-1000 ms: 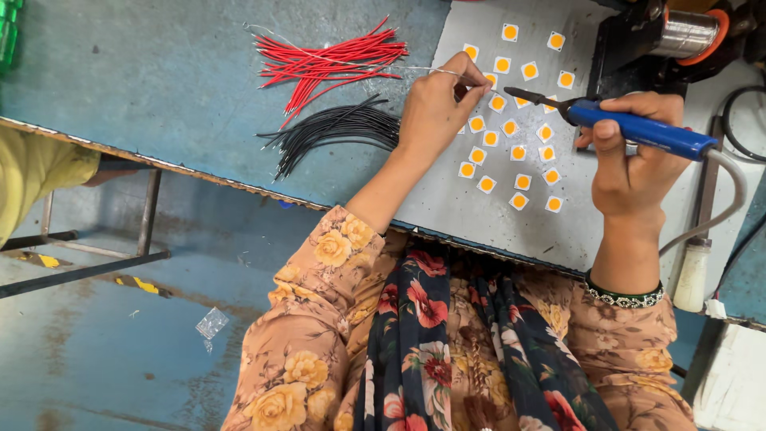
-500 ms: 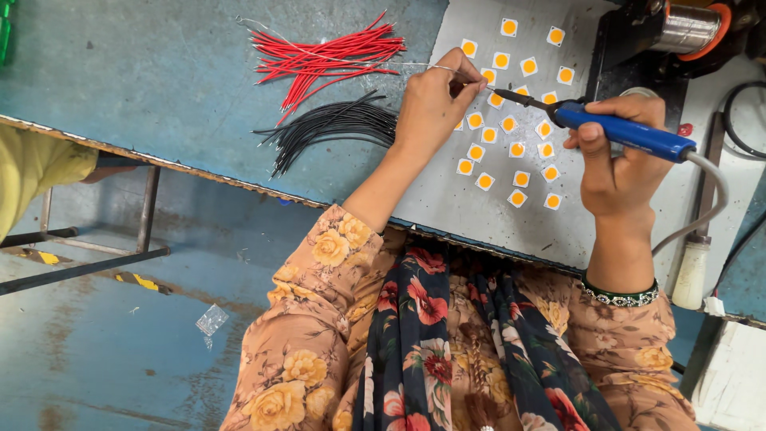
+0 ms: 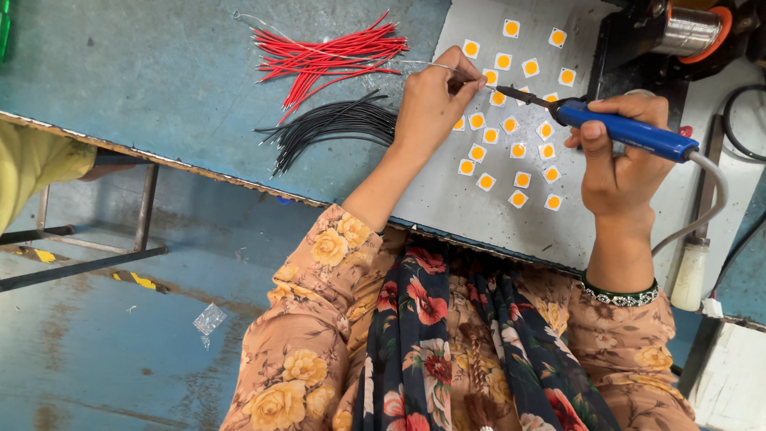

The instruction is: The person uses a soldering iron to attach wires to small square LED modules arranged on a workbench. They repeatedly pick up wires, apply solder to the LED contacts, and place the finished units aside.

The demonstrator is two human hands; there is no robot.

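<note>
Solder wire (image 3: 415, 64), thin, silvery and slightly curved, sits pinched between the thumb and fingers (image 3: 467, 70) of the left hand (image 3: 431, 104), its free end trailing back over the desk toward the red leads. Against half a second ago, the pinch has hardly shifted: it stays over the upper rows of small square white chips with round yellow centres (image 3: 519, 150) laid out on the grey metal plate (image 3: 447, 203). The right hand (image 3: 618, 156) has moved more. Its fingers stay wrapped tight around the blue-handled soldering iron (image 3: 622, 134), and the dark tip (image 3: 519, 96) now lies closer to the left fingertips, just beside a chip in the second row. Tip and wire seem to be meeting at one chip, so a joint looks to be under way there. Further out, a bundle of red wire leads (image 3: 327, 52) and a bundle of black wire leads (image 3: 331, 128) lie on the blue desk (image 3: 120, 80), well apart from the plate.
</note>
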